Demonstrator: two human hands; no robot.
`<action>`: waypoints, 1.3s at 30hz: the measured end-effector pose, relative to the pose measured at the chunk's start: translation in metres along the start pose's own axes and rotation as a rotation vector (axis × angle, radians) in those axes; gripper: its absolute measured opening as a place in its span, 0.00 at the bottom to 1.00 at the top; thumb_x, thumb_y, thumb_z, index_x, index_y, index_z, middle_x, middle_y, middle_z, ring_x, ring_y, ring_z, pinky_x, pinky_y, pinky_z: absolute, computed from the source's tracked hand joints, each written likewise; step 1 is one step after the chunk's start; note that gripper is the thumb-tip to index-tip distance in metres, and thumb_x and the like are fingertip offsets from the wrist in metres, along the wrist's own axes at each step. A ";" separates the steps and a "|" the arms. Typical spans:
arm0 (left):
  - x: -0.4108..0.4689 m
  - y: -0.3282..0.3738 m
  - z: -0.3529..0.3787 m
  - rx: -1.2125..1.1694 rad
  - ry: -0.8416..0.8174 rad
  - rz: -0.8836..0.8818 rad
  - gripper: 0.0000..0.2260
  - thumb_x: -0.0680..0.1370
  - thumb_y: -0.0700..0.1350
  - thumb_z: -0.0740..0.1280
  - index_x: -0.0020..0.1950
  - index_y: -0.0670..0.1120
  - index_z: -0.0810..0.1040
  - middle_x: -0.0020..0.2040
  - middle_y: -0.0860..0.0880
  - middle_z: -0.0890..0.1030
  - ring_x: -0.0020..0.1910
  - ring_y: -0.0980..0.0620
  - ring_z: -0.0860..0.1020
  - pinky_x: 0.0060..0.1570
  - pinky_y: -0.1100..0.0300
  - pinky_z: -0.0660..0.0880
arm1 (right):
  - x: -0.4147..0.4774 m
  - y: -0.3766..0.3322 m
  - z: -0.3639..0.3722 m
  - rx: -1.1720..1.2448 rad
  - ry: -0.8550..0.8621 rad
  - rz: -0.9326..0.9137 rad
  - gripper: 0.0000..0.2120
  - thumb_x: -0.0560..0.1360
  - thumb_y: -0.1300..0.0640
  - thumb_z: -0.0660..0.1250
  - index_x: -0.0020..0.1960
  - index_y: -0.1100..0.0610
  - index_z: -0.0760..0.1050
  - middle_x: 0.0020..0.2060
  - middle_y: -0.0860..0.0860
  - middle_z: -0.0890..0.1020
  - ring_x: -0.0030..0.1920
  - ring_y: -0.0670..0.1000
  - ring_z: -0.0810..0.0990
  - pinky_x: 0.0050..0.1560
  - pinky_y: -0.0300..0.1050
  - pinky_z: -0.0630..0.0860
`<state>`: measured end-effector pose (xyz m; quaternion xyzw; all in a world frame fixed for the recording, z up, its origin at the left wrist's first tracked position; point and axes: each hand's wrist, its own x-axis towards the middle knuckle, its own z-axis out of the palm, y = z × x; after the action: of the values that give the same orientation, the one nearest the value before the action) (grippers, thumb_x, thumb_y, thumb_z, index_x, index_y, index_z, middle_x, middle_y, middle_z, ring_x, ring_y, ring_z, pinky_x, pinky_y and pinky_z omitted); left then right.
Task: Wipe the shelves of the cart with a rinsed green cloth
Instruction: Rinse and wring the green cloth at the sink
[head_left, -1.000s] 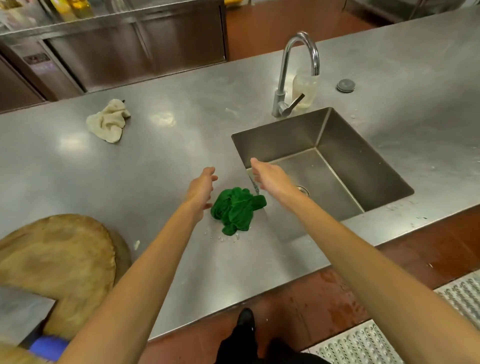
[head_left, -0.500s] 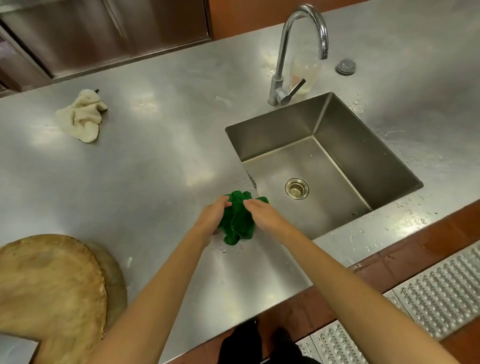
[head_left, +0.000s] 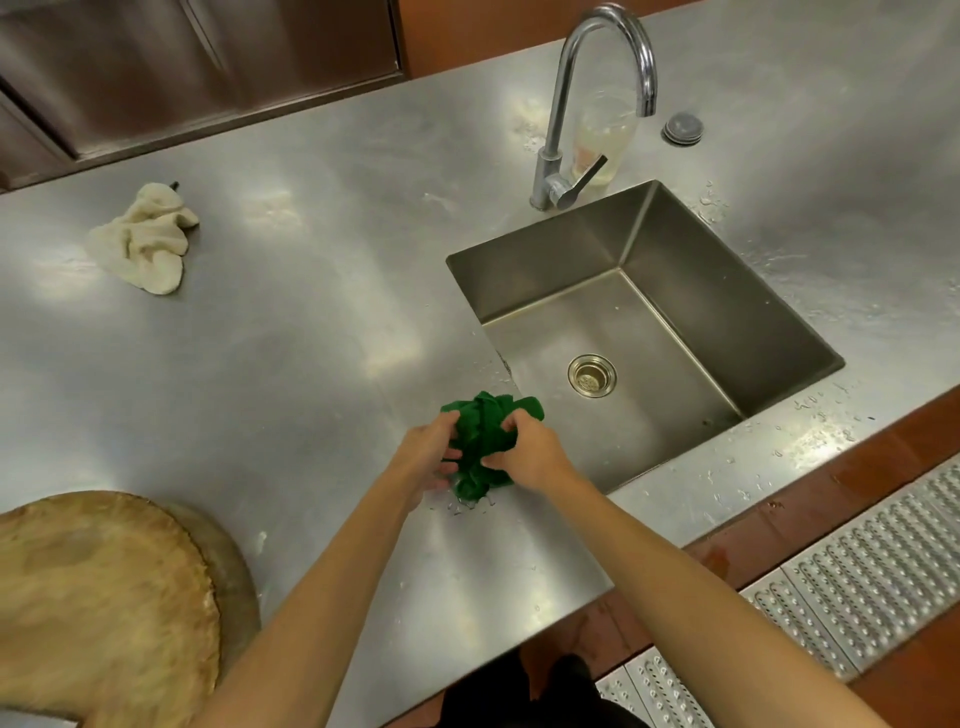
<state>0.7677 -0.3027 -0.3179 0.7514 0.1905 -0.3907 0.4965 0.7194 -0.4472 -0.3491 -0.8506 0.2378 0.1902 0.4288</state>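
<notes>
Head view: the left hand (head_left: 423, 457) and the right hand (head_left: 532, 460) both grasp the crumpled green cloth (head_left: 485, 436) on the worktop (head_left: 311, 338), just beside the near left corner of the sink (head_left: 727, 312). A beige rag (head_left: 145, 241) lies well apart, far left; a wooden board (head_left: 93, 597) sits near left.

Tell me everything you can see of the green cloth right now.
The green cloth is dark green soft fabric, bunched into a crumpled wad, not spread. It is on or just above the steel counter beside the near-left corner of the sink, outside the basin. The left hand grips its left side and the right hand its right, both digging into its folds. Water drops on the counter under its near end suggest it is wet.
</notes>
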 end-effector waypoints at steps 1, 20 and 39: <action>0.000 0.000 0.000 0.002 0.022 0.018 0.16 0.83 0.57 0.61 0.56 0.45 0.77 0.49 0.46 0.79 0.48 0.48 0.78 0.49 0.52 0.78 | -0.001 0.001 -0.002 -0.014 0.015 -0.016 0.15 0.73 0.56 0.76 0.53 0.56 0.72 0.48 0.52 0.79 0.51 0.54 0.79 0.54 0.50 0.79; -0.021 0.031 0.010 0.146 -0.235 0.502 0.41 0.64 0.37 0.83 0.73 0.51 0.69 0.63 0.52 0.81 0.62 0.52 0.80 0.60 0.55 0.78 | -0.104 -0.126 -0.166 0.293 0.350 -0.479 0.02 0.77 0.61 0.65 0.46 0.56 0.73 0.38 0.48 0.77 0.35 0.42 0.75 0.33 0.30 0.71; -0.098 0.181 0.077 -0.087 -0.132 0.982 0.15 0.78 0.32 0.66 0.53 0.52 0.81 0.50 0.47 0.85 0.52 0.47 0.84 0.51 0.48 0.83 | -0.181 -0.088 -0.287 0.636 0.733 -0.651 0.09 0.75 0.67 0.64 0.48 0.55 0.73 0.41 0.52 0.81 0.49 0.58 0.84 0.55 0.63 0.80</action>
<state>0.7979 -0.4407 -0.1490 0.7047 -0.2015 -0.1494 0.6637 0.6561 -0.5935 -0.0369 -0.7196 0.1426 -0.3389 0.5891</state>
